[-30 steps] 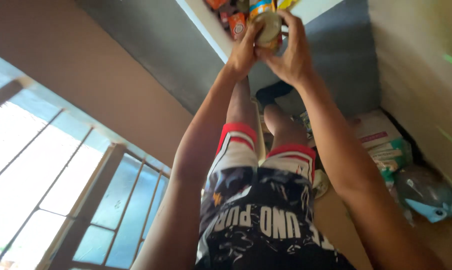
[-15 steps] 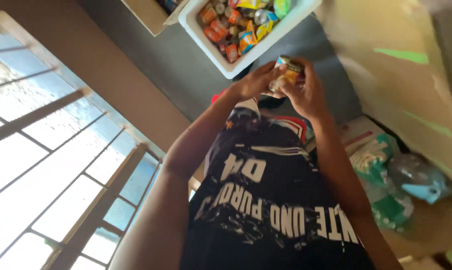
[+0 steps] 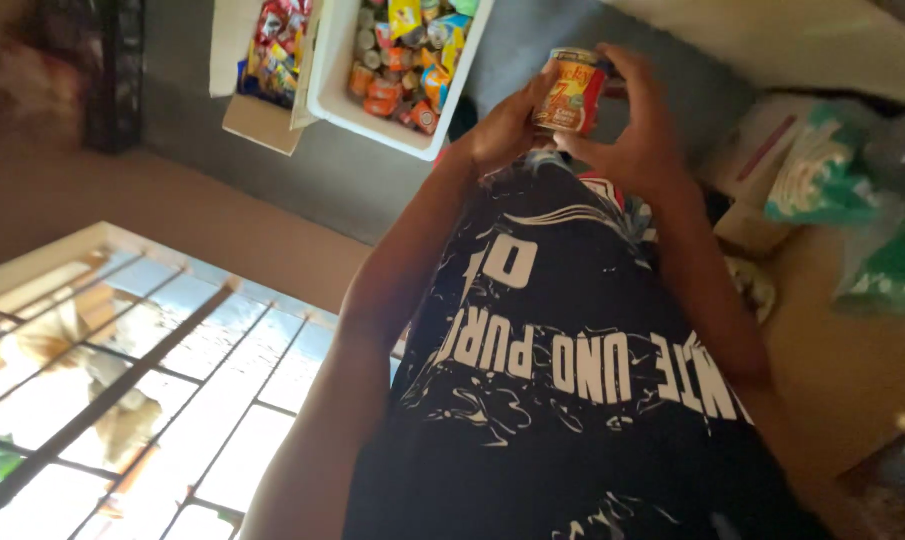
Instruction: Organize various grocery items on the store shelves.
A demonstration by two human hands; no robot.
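Both my hands hold a small can with a red and orange label, just in front of my chest. My left hand grips its left side and my right hand wraps round the right side and top. Beyond the can, on the grey floor, stands a white bin filled with several cans and bright snack packets. My dark printed shirt fills the lower middle of the view.
A cardboard box with red packets stands left of the white bin. Green and white packages lie at the right on a tan surface. A barred window fills the lower left.
My hands have brought the can from high over the bin back towards my chest. The view has swung, so the bin and the cardboard box now show at the top.
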